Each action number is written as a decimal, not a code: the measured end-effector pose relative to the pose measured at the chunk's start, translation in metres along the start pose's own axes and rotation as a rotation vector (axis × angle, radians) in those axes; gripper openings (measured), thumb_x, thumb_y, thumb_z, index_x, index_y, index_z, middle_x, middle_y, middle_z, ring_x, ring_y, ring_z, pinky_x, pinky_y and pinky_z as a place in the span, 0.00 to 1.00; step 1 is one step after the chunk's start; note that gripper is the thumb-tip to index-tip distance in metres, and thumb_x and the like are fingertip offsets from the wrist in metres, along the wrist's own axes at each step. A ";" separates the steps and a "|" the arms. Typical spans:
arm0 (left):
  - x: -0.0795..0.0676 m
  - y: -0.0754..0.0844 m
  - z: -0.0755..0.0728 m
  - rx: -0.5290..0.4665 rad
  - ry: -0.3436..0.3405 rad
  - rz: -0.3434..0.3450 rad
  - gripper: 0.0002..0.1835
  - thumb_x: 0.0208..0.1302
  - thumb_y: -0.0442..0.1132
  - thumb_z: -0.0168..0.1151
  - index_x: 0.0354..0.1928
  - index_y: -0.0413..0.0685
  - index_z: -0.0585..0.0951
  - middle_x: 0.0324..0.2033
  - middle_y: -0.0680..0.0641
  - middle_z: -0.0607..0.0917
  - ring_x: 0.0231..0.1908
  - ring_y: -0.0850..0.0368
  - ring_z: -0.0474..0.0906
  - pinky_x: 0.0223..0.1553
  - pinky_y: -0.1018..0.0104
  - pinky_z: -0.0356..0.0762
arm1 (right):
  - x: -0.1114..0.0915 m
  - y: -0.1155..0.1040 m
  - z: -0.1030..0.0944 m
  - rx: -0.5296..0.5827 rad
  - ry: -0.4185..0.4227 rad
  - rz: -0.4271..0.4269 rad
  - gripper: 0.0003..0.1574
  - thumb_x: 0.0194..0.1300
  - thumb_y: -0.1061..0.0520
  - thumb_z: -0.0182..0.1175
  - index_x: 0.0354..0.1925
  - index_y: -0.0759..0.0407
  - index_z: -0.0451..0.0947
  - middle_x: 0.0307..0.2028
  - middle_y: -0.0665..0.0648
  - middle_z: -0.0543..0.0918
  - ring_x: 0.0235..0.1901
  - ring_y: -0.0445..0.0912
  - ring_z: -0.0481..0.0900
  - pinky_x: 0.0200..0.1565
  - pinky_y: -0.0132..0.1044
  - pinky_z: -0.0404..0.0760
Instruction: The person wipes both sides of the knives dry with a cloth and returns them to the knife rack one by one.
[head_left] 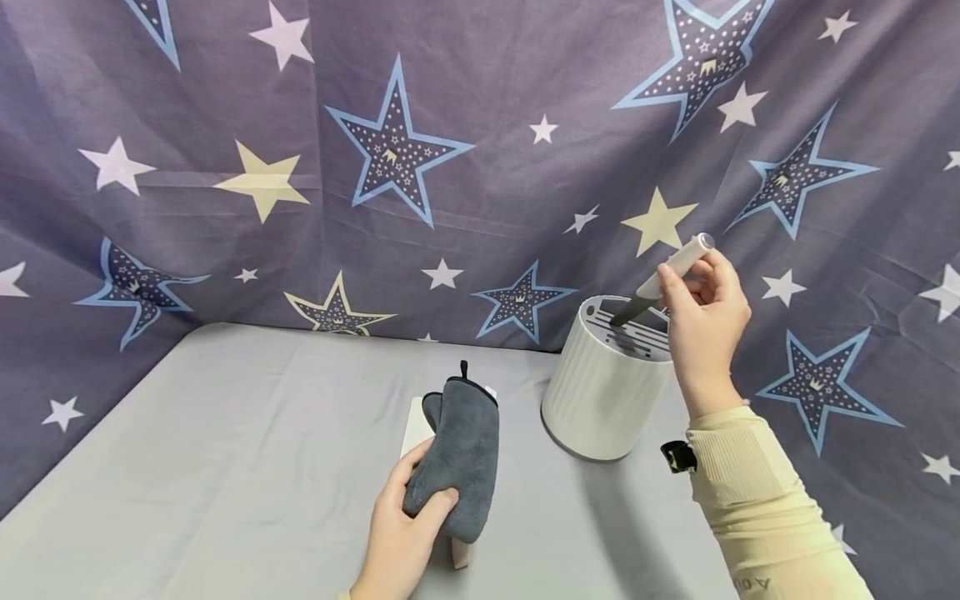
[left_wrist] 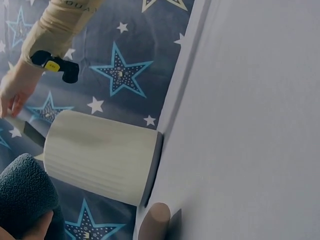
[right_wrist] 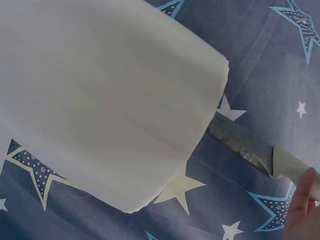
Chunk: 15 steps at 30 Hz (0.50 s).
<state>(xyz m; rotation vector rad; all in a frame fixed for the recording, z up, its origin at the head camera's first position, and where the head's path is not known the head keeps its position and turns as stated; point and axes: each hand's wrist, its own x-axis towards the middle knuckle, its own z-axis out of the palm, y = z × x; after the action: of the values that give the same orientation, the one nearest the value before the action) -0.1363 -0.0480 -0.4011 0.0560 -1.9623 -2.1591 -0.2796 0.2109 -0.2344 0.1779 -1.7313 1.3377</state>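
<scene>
While our right hand (head_left: 705, 321) pinched the handle of the knife (head_left: 651, 288), thumb and fingers drawn together on it, the dark blade (right_wrist: 245, 145) stood aslant, its lower end within the slotted top (head_left: 600, 330) of the ribbed white block (head_left: 600, 408). We judged the work to be partway: some of the blade sat inside the block, but a good stretch showed between the rim and the handle, so the knife was neither fully seated nor fully free. We could not tell which way it was headed. Our left hand (head_left: 408, 521) had its grip clamped on a dark grey mitt (head_left: 468, 458), thumb on top, nearer to us than the block and to its left; mitt and knife were well apart, 1 in each hand. Behind the mitt we saw part of a white flat thing (head_left: 415, 427), and below it a pinkish end (head_left: 460, 553); we could identify neither. The block stood upright on the pale tabletop (head_left: 187, 467), near the star-patterned curtain (head_left: 480, 275). A small black device (head_left: 678, 457) hung at our right wrist, below the slots. We noticed nothing lying across the knife's slot, though the block hid the blade's tip.
</scene>
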 end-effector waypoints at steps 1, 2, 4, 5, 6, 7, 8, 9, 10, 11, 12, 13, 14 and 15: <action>0.000 0.000 0.000 0.001 0.006 -0.009 0.29 0.62 0.30 0.61 0.67 0.48 0.71 0.57 0.42 0.81 0.50 0.62 0.80 0.47 0.70 0.79 | 0.001 0.001 0.001 -0.018 -0.009 0.007 0.21 0.64 0.62 0.66 0.55 0.62 0.79 0.34 0.37 0.81 0.26 0.32 0.76 0.33 0.22 0.78; 0.001 0.001 0.000 0.006 0.010 -0.016 0.29 0.62 0.30 0.61 0.67 0.48 0.71 0.57 0.42 0.81 0.50 0.61 0.80 0.47 0.70 0.79 | 0.002 0.002 0.001 -0.035 -0.017 0.013 0.21 0.64 0.62 0.66 0.56 0.62 0.79 0.34 0.36 0.80 0.26 0.32 0.76 0.32 0.22 0.78; 0.002 0.001 0.000 0.010 0.015 -0.034 0.29 0.63 0.31 0.61 0.67 0.49 0.71 0.57 0.43 0.80 0.50 0.59 0.80 0.47 0.70 0.79 | 0.004 0.005 0.002 -0.060 -0.034 0.033 0.22 0.64 0.61 0.66 0.56 0.61 0.79 0.34 0.36 0.80 0.26 0.32 0.76 0.32 0.22 0.77; 0.002 0.001 0.000 0.010 0.015 -0.041 0.29 0.64 0.31 0.60 0.68 0.49 0.70 0.58 0.43 0.80 0.50 0.59 0.80 0.46 0.70 0.80 | 0.004 0.006 0.003 -0.068 -0.044 0.046 0.22 0.64 0.60 0.66 0.56 0.61 0.78 0.34 0.37 0.80 0.25 0.32 0.76 0.32 0.22 0.77; 0.003 0.001 -0.001 0.009 0.016 -0.047 0.29 0.64 0.31 0.60 0.68 0.49 0.70 0.58 0.43 0.79 0.51 0.58 0.80 0.47 0.70 0.79 | 0.005 0.008 0.003 -0.076 -0.053 0.060 0.22 0.64 0.60 0.66 0.56 0.60 0.78 0.33 0.37 0.79 0.25 0.31 0.76 0.32 0.22 0.77; 0.003 0.001 -0.001 0.008 0.017 -0.053 0.29 0.64 0.31 0.60 0.68 0.50 0.69 0.58 0.44 0.79 0.51 0.59 0.79 0.48 0.71 0.79 | 0.005 0.010 0.003 -0.083 -0.062 0.073 0.22 0.64 0.60 0.67 0.56 0.60 0.78 0.33 0.37 0.79 0.24 0.31 0.76 0.31 0.22 0.77; 0.004 0.001 -0.001 0.007 0.016 -0.053 0.29 0.65 0.31 0.59 0.68 0.50 0.68 0.59 0.45 0.78 0.53 0.59 0.79 0.49 0.71 0.78 | 0.005 0.013 0.003 -0.090 -0.070 0.084 0.22 0.64 0.60 0.67 0.56 0.60 0.78 0.33 0.37 0.79 0.24 0.31 0.77 0.31 0.22 0.77; 0.004 0.001 -0.002 0.005 0.019 -0.055 0.29 0.65 0.31 0.59 0.69 0.51 0.68 0.60 0.45 0.78 0.53 0.60 0.79 0.50 0.72 0.78 | 0.006 0.015 0.004 -0.097 -0.077 0.097 0.22 0.64 0.60 0.67 0.56 0.59 0.78 0.33 0.37 0.79 0.24 0.31 0.77 0.31 0.21 0.77; 0.005 0.001 -0.002 0.002 0.020 -0.057 0.30 0.65 0.31 0.59 0.69 0.52 0.68 0.60 0.46 0.78 0.54 0.60 0.79 0.50 0.72 0.78 | 0.005 0.018 0.004 -0.105 -0.084 0.107 0.22 0.64 0.59 0.67 0.56 0.59 0.78 0.33 0.37 0.79 0.24 0.30 0.77 0.32 0.21 0.78; 0.006 0.001 -0.003 0.004 0.022 -0.055 0.30 0.66 0.32 0.59 0.69 0.53 0.67 0.60 0.46 0.78 0.54 0.61 0.78 0.51 0.72 0.77 | 0.005 0.021 0.004 -0.113 -0.089 0.118 0.22 0.64 0.59 0.67 0.56 0.58 0.78 0.32 0.37 0.79 0.24 0.30 0.77 0.32 0.21 0.78; 0.006 0.001 -0.004 0.004 0.025 -0.059 0.30 0.66 0.32 0.59 0.69 0.54 0.67 0.60 0.47 0.78 0.54 0.61 0.78 0.51 0.72 0.77 | 0.005 0.024 0.004 -0.117 -0.093 0.123 0.22 0.64 0.59 0.67 0.56 0.58 0.78 0.32 0.37 0.80 0.23 0.30 0.78 0.32 0.21 0.79; 0.007 0.001 -0.004 0.007 0.027 -0.065 0.30 0.66 0.33 0.59 0.70 0.56 0.67 0.60 0.47 0.78 0.54 0.61 0.79 0.51 0.72 0.77 | 0.004 0.027 0.004 -0.122 -0.098 0.127 0.21 0.64 0.58 0.67 0.55 0.58 0.78 0.32 0.37 0.80 0.23 0.30 0.78 0.32 0.21 0.80; 0.008 0.000 -0.005 0.011 0.032 -0.072 0.30 0.67 0.34 0.60 0.70 0.57 0.67 0.59 0.46 0.78 0.54 0.61 0.79 0.51 0.71 0.77 | 0.004 0.030 0.004 -0.124 -0.102 0.133 0.21 0.64 0.58 0.67 0.55 0.58 0.78 0.31 0.37 0.80 0.22 0.30 0.79 0.32 0.22 0.80; 0.008 0.000 -0.006 0.023 0.039 -0.082 0.30 0.67 0.36 0.60 0.70 0.59 0.67 0.58 0.45 0.79 0.53 0.59 0.79 0.51 0.70 0.78 | 0.003 0.034 0.005 -0.120 -0.108 0.138 0.21 0.64 0.58 0.67 0.55 0.59 0.78 0.31 0.38 0.81 0.22 0.29 0.79 0.32 0.22 0.81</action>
<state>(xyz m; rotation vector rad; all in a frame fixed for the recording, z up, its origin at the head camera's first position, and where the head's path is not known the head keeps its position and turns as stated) -0.1432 -0.0558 -0.4005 0.1837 -1.9965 -2.1681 -0.3038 0.2217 -0.2557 0.0642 -1.9391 1.3383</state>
